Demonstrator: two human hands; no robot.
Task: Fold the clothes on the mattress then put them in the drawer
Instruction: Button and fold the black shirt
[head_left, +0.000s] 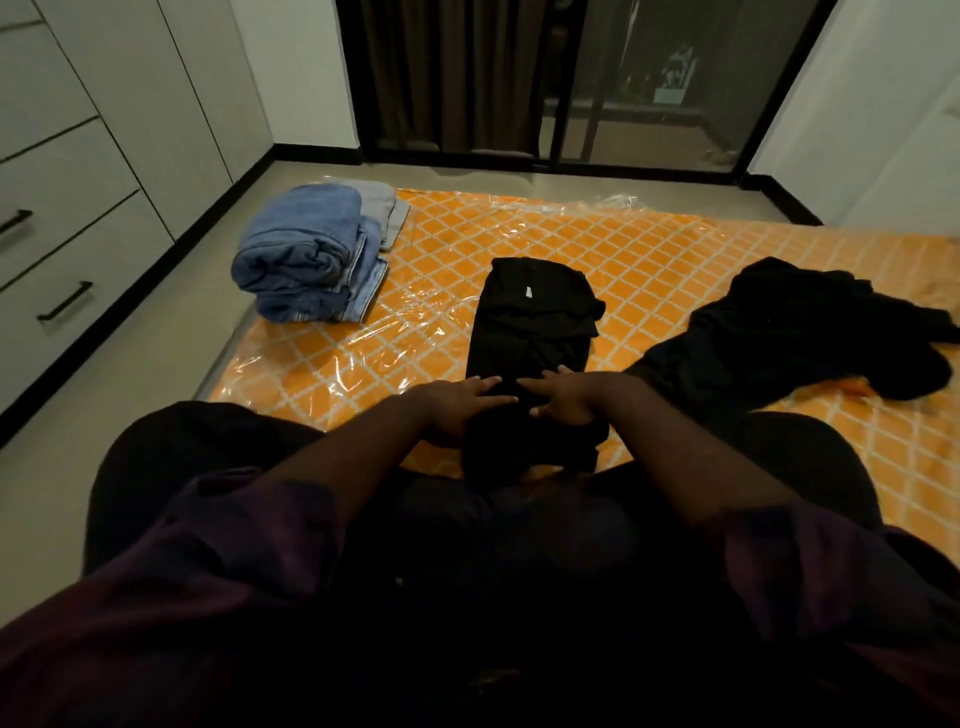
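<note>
Two hands on one black garment (530, 322), folded into long strip at centre of mattress (467, 249); near end bunched under palms. Left hand (460, 408) flat, fingers straight, pressing cloth. Right hand (566, 400) likewise, fingers spread, clamping nothing. One loose black heap (789, 338) to right, apart. One stack of folded jeans (311, 260) at far left corner, piece count unclear. Two drawer handles (65, 301) on closed fronts, left.

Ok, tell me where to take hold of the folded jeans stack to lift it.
Probably clamp the jeans stack at its near end, where the rounded folds bulge: left hand flat under the bottom pair, right hand on top, coming from the person's side. Its right edge shows loose layered edges that would likely splay.
</note>
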